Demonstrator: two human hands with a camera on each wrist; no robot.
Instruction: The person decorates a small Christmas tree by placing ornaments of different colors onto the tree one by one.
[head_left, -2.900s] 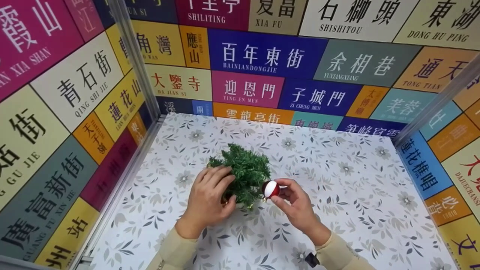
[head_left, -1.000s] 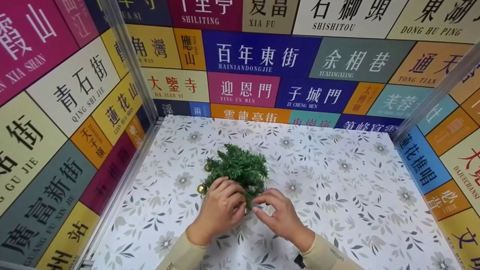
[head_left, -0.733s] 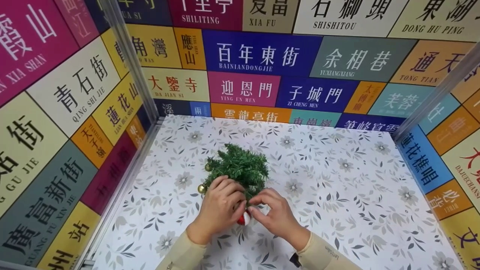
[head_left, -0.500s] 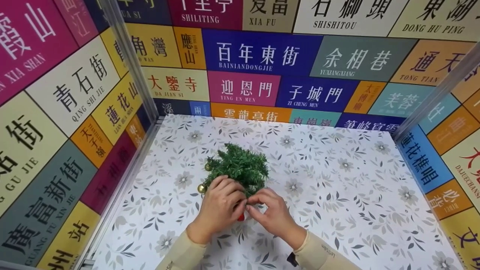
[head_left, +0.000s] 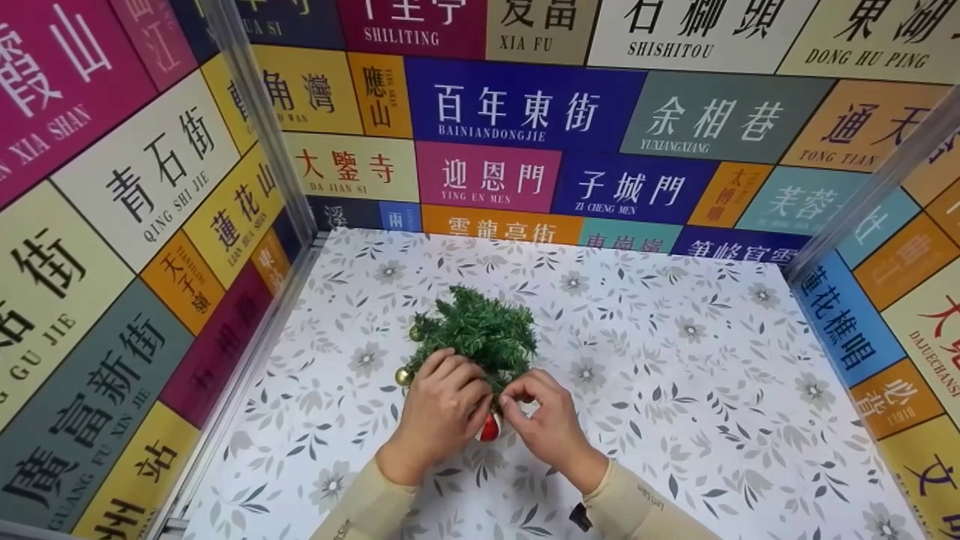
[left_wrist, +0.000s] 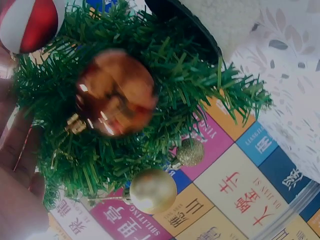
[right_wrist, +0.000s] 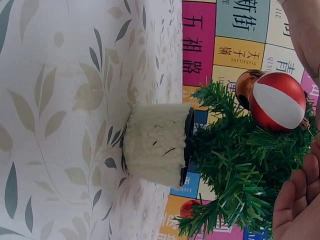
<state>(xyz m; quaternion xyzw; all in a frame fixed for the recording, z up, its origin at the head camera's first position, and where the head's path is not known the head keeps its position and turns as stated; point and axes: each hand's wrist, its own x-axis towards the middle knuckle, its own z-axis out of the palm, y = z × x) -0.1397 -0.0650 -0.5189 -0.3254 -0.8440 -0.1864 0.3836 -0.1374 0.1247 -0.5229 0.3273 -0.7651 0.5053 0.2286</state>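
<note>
A small artificial Christmas tree stands in a pale, fuzzy-covered pot. My left hand is at its near side, fingers curled at a front branch, with the fingertips partly hidden. Close beside it, my right hand pinches with thumb and forefinger at the top of a red and white bauble. The bauble hangs in front of the green needles, its cap near the branch; the loop is too small to make out. A copper bauble hangs next to it.
Gold baubles hang on the tree's left side, one shiny, one glittery. A small red bauble shows low on another side. Under the tree lies a leaf-patterned tabletop; colourful sign-printed walls enclose it.
The right hand has carried the bauble from the tree's right side to its front, beside the left hand. The left hand has shifted right and down, uncovering the gold baubles.
</note>
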